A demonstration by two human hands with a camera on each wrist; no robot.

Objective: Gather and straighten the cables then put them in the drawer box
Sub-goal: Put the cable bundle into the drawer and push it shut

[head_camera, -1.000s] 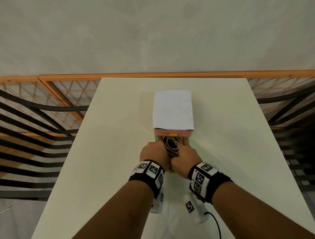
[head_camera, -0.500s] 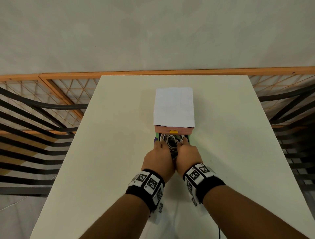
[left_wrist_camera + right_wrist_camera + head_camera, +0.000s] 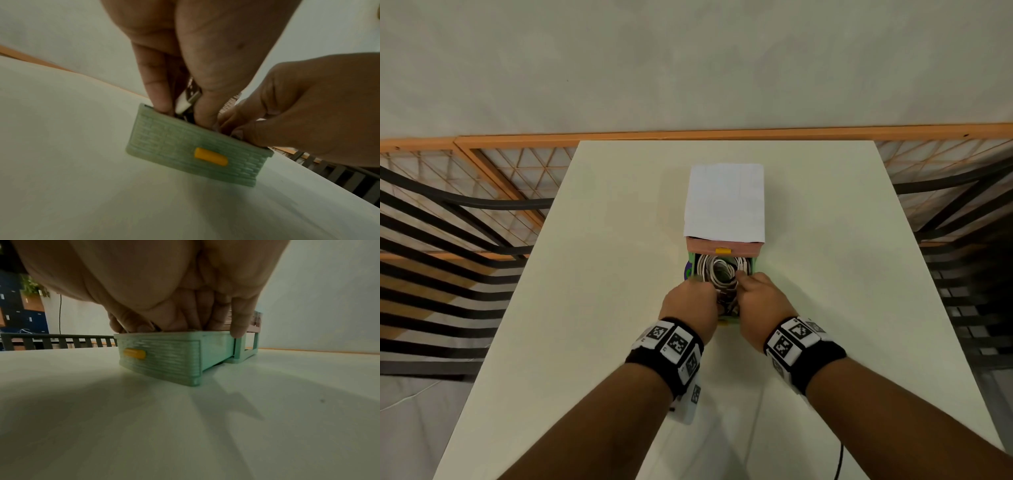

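Far left, beyond the worktop (image 3: 592, 274): black slats and an orange-framed lattice railing (image 3: 465, 205).

Left hand (image 3: 690, 310) over the near left part of the pulled-out green drawer (image 3: 185, 151), fingers (image 3: 158, 91) curled down into it, grip pinched on a white USB plug (image 3: 185, 100) at the end of one of the cables (image 3: 717, 270). Plug tilted, just above the drawer's front rim, seen clearly only from the left wrist.

Centre: cables coiled in white loops inside the open drawer, with darker strands nearer the hands; all within the drawer walls. Yellow handle (image 3: 210, 156) on the brick-textured drawer front. Behind, the drawer box (image 3: 724, 202) with a white top, a pink upper drawer (image 3: 724, 247) closed beneath it, a second yellow handle (image 3: 723, 251) on that.

Right hand (image 3: 760, 308) just beside the left, over the drawer's near right part. Fingers (image 3: 238, 321) bent downward past the rim, thumb and forefinger together among the white loops; whether actually clamped on a cable, cannot tell. Little finger outside the right wall of the drawer.

Black wristbands with square markers on both wrists.
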